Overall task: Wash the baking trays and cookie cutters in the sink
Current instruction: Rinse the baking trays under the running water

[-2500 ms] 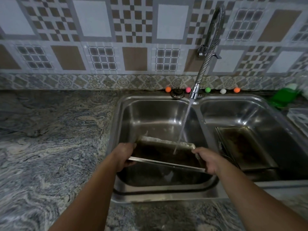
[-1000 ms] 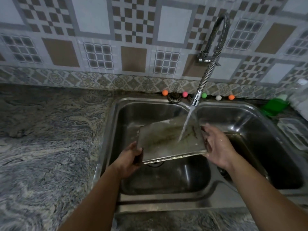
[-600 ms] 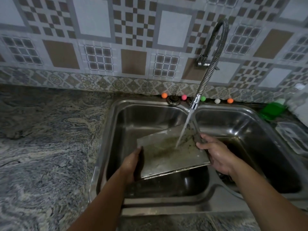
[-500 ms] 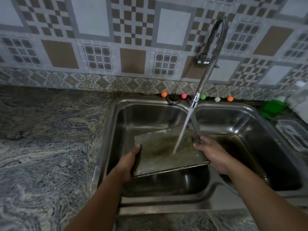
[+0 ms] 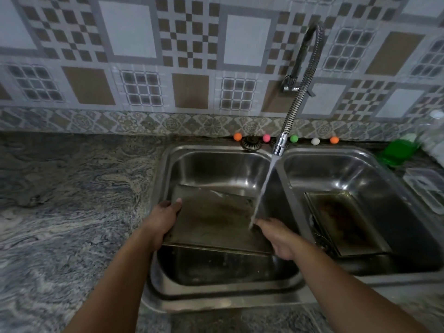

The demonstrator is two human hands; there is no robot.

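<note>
**Operator:** My left hand [image 5: 161, 218] grips the left edge of the baking tray [image 5: 213, 219], thumb on top, fingers curled underneath. My right hand [image 5: 280, 237] holds the right edge, near the front corner; its fingers look wrapped around the rim, though the water blurs them.

**Observer:** What's different from a moment ago?

**Operator:** I've lowered the tray and levelled it, underside up, over the left basin [image 5: 216, 162]. The stream from the faucet [image 5: 278, 149], which was landing mid-tray, now strikes the right edge beside my right fingers.

**Observer:** Meaning?

**Operator:** I'd judge the rinse is sweeping across the underside; brown staining remains, so it probably needs scrubbing. The second tray [image 5: 343, 222] lies untouched in the right basin [image 5: 360, 169]. I can't make out any cookie cutters.
</note>
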